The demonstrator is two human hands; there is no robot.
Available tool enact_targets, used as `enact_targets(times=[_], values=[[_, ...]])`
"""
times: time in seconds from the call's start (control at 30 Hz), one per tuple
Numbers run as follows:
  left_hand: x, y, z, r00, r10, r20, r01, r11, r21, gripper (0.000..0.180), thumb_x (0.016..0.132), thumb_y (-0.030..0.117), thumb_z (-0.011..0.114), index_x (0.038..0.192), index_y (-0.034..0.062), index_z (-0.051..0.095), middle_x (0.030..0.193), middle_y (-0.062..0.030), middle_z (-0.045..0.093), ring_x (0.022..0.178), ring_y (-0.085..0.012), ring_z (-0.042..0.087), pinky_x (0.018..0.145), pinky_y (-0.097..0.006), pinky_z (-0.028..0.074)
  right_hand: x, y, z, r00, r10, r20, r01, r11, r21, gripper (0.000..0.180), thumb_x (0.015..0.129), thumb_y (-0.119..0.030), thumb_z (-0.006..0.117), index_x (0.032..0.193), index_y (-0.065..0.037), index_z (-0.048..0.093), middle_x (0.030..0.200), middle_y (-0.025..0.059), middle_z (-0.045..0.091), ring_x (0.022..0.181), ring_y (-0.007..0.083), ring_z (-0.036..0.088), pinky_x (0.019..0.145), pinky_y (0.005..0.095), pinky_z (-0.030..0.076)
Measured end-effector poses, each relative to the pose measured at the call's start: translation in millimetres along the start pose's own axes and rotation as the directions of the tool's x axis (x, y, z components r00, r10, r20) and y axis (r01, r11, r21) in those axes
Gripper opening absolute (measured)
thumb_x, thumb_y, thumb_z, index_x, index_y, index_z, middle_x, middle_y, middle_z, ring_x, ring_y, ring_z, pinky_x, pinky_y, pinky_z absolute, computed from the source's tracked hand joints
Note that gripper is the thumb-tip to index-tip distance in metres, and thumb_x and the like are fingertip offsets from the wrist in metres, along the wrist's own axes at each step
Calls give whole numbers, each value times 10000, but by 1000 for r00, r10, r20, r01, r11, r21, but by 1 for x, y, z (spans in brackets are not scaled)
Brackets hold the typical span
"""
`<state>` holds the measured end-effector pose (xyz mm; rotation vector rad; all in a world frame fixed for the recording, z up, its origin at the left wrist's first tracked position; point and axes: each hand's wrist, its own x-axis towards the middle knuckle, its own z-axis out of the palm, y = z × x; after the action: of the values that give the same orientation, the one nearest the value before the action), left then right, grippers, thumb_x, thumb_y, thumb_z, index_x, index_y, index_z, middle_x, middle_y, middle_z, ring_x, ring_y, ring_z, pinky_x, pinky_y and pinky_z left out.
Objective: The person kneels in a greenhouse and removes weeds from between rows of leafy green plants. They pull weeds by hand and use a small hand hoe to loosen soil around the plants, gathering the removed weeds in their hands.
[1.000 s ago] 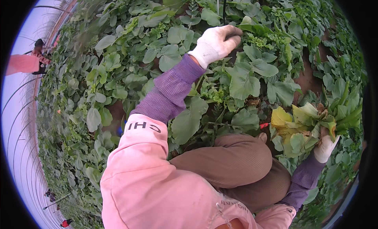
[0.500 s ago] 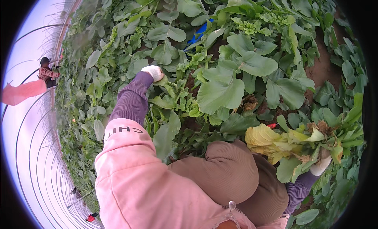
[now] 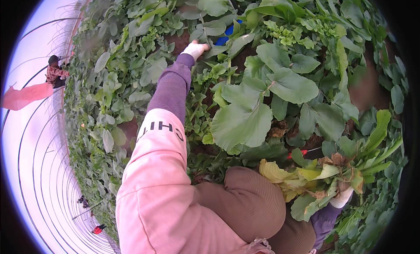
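Observation:
My left hand [image 3: 195,49], in a white glove with bare fingertips, reaches far forward into the leafy crop. Its fingers are closed at the lower edge of a green leaf [image 3: 199,34]; part of the grip is hidden. At the lower right my right hand [image 3: 343,196], also gloved in white, grips a leaf bunch [image 3: 326,177]. Yellowed and withered brown leaves mix with green ones in this bunch, and they cover most of the fingers. Broad green leaves [image 3: 249,118] spread between my two hands.
A blue object [image 3: 227,34] shows between leaves just beyond my left hand. Something red with a thin shaft [image 3: 296,154] lies beside the leaf bunch. Bare soil [image 3: 369,85] shows at right. Another person [image 3: 56,72] is at the far left, near the greenhouse hoops [image 3: 33,118].
My left hand has left the light green stalks and moved forward and right to another leaf. The right hand still holds its bunch, now slightly further left and lower in view.

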<state>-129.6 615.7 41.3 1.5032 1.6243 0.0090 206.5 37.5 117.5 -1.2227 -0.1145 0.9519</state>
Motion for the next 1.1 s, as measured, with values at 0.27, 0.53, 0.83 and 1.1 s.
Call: enact_targets(times=[0.27,0.53,0.83,1.1], values=[[9,6,12,950,307,-55,-262,880,396,441,731,277,562,1103,43,596,1139,-209,566,1018,-313,566,883,-335,436,0,-6,9,997,41,70,-42,999,13,355,922,-253,459,1210,-48,422,1180,93,491,1055,240,516,882,404,462],[15,-21,-56,853,431,-292,-4,566,824,262,778,176,475,950,43,621,1013,-182,588,935,-336,582,816,-408,469,11,-9,7,990,96,103,-83,988,-131,394,897,-284,504,1201,-42,432,1183,99,487,1070,241,505,927,425,432],[44,-29,-51,795,346,-498,148,686,712,495,754,162,493,1241,87,441,1296,-241,332,1162,-396,378,973,-435,366,21,-14,45,972,210,107,-195,971,-136,388,902,-290,516,1169,-17,447,1089,107,528,966,235,548,871,388,458],[80,-29,-62,799,197,-568,154,846,510,597,698,172,519,1291,187,445,1398,-269,207,1252,-444,274,1030,-442,294,30,-15,55,938,346,-8,-345,932,-113,250,871,-127,539,1088,-8,499,980,100,564,862,195,562,786,333,485]])
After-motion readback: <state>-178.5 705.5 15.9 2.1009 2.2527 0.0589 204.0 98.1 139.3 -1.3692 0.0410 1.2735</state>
